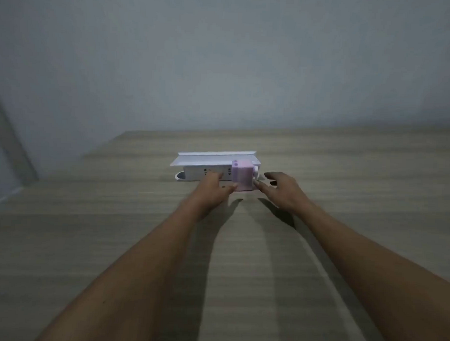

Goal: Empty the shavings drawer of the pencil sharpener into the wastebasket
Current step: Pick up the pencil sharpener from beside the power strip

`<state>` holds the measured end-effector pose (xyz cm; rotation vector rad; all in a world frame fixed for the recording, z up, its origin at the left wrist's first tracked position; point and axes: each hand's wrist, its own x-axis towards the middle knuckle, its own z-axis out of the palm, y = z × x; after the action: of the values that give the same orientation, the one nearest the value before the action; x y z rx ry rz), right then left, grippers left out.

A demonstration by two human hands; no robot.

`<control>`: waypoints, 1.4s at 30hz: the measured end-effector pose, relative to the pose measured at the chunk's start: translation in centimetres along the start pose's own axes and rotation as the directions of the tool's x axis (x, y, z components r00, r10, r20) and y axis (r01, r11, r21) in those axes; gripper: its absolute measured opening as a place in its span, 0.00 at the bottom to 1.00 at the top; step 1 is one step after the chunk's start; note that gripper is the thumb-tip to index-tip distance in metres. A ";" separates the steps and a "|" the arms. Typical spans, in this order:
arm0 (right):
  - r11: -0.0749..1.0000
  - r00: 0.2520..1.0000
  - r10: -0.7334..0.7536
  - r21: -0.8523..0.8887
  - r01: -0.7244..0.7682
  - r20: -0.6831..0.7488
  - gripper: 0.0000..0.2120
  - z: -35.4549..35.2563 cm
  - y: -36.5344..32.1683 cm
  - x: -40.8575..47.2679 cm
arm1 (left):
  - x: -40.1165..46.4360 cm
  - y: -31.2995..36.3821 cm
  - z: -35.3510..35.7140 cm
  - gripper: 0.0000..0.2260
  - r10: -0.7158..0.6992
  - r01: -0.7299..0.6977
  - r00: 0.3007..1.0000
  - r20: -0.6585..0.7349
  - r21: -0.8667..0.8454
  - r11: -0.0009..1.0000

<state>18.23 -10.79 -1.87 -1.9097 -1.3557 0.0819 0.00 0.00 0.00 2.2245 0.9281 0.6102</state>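
Clearly a light job, so here is how I read it.

Sharpener (241, 176): small pale pink plastic block with a whitish knob or crank stub on its right side; it stands upright on the counter (240, 273), far from me, just in front of a white power strip (206, 172) and a white tray (214, 157).
Weight: I judge it light, hollow plastic; one hand could lift it.
Stiffness: rigid shell, smooth sides, likely a little slippery under dry fingers.
Fragility: the drawer is probably thin plastic and loose shavings will spill if I tilt it, so I should keep it level until it is over the wastebasket.
Where to hold: body by its left and right faces; drawer low on the front, though I cannot make out its seam or pull in this blur.
Left hand (213, 193): loosely curled, thumb touching the block's lower left edge, fingers behind against the strip; not clamped on anything.
Right hand (282, 190): fingers spread wide, fingertips just at the block's lower right corner; holds nothing.
Wastebasket: not in view.
Stage: I judge it the reach, grip not yet made.
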 end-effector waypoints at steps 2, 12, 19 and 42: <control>0.997 1.000 0.014 0.077 -0.013 -0.022 0.25 0.6 0.7 1.1 | 1.2 -0.7 0.4 0.28 -0.022 0.022 1.000 0.001 -0.050 0.999; 0.888 0.996 -0.046 0.459 0.006 0.075 0.21 2.2 2.9 4.4 | 4.4 -2.4 1.9 0.24 0.024 -0.008 0.999 0.048 -0.306 0.952; 0.847 0.994 -0.018 0.530 -0.043 0.109 0.22 2.6 3.3 4.5 | 4.4 -2.6 1.5 0.23 0.007 0.017 0.997 0.072 -0.328 0.945; 0.838 0.982 -0.087 0.545 -0.018 0.167 0.19 -4.4 -8.2 -12.5 | -15.9 2.3 -3.6 0.21 0.079 -0.058 0.997 0.026 -0.462 0.885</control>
<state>8.55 -22.47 1.66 -1.4142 -1.3079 0.5825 -11.41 -11.78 1.42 1.8361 0.6040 0.7261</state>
